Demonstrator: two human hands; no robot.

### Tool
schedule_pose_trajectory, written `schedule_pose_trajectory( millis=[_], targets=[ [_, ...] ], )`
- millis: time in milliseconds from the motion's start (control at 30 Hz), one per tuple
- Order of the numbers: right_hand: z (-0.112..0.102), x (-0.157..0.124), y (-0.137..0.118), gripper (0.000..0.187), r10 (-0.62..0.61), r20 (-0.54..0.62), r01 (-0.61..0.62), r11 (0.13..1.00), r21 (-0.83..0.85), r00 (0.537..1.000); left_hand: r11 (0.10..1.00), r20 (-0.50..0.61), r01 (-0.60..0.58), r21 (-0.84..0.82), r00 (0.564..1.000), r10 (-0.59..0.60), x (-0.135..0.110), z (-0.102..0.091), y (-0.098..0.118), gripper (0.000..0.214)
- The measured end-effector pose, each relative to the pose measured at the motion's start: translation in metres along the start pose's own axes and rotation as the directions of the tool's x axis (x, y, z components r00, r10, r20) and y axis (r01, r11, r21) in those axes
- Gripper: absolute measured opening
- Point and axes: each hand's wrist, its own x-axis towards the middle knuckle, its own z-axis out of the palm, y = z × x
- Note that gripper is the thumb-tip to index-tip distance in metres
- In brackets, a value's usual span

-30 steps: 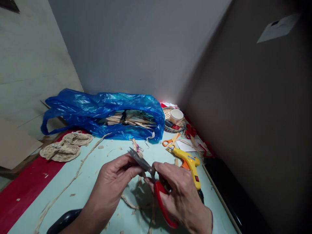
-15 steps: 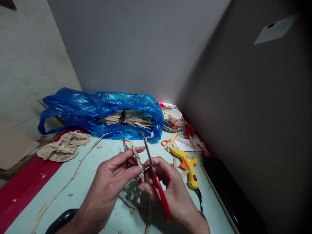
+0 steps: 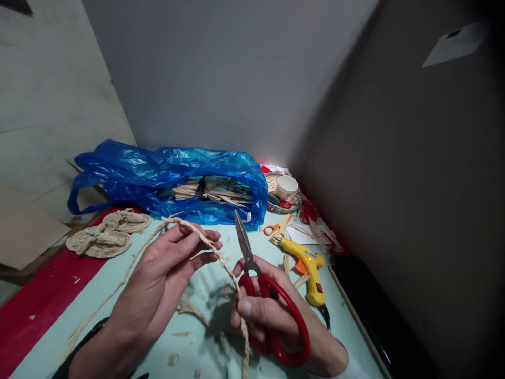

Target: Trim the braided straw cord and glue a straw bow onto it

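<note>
Red strip point(image 3: 55, 302): 9 o'clock from the gap between the hands, along the edge of the pale counter point(image 3: 261, 245).
Woven loops point(image 3: 98, 243): two, between 9 and 10 o'clock, lying flat on the strip and the counter.
Loose strand point(image 3: 103, 305): slanting from 8 towards 10 o'clock, behind the left wrist.
Left hand point(image 3: 160, 273): at 9 o'clock, loosely holding the braid, which crosses its fingers beside the thumb; the other fingers are part spread.
Blue bag point(image 3: 130, 181): 11 o'clock, on its side, a tied bundle of dried strips point(image 3: 224, 192) showing in its mouth.
Short braided piece point(image 3: 193, 309): 7 o'clock, on the counter among scraps.
Braid point(image 3: 225, 266): in the air from the left hand, past the right thumb and down towards 6 o'clock. Half a second ago it was bunched between the fingers; now a long run is drawn out, so its length is plain to see.
Red scissors point(image 3: 292, 313): blades towards 12, together and apart from the braid. A second ago they lay across the work at the left fingertips; cutting looks paused.
Right hand point(image 3: 272, 302): 4 o'clock, gripping the scissors, thumb against the braid.
Basket point(image 3: 271, 182): 1 o'clock, carrying a white cup point(image 3: 287, 188).
Orange scissors point(image 3: 280, 226): between 1 and 2 o'clock, unused.
Glue gun point(image 3: 314, 281): 3 o'clock, lying on its side.
</note>
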Motion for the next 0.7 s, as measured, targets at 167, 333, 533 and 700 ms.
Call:
schedule_pose_trajectory(
  millis=[167, 333, 533, 700],
  targets=[
    [0.003, 0.005, 0.004, 0.04, -0.006, -0.049, 0.005, 1.0, -0.02, 0.999, 0.981, -0.029, -0.116, 0.157, 0.992, 0.122, -0.006, 0.002, -0.002, 0.007],
    [0.007, 0.007, 0.003, 0.051, -0.051, -0.207, 0.029, 0.994, -0.106, 0.977, 0.806, 0.034, -0.259, 0.532, 0.958, 0.285, -0.007, 0.002, -0.006, 0.013],
    [0.011, 0.01, 0.004, 0.049, -0.089, -0.25, 0.074, 0.995, -0.068, 0.964, 0.815, 0.024, -0.174, 0.553, 0.981, 0.193, 0.001, 0.002, -0.015, 0.021],
    [0.011, 0.016, 0.015, 0.057, -0.195, -0.327, 0.204, 0.979, -0.007, 0.925, 0.826, 0.02, -0.129, 0.549, 0.99, 0.141, 0.003, 0.004, -0.024, 0.023]
  ],
)
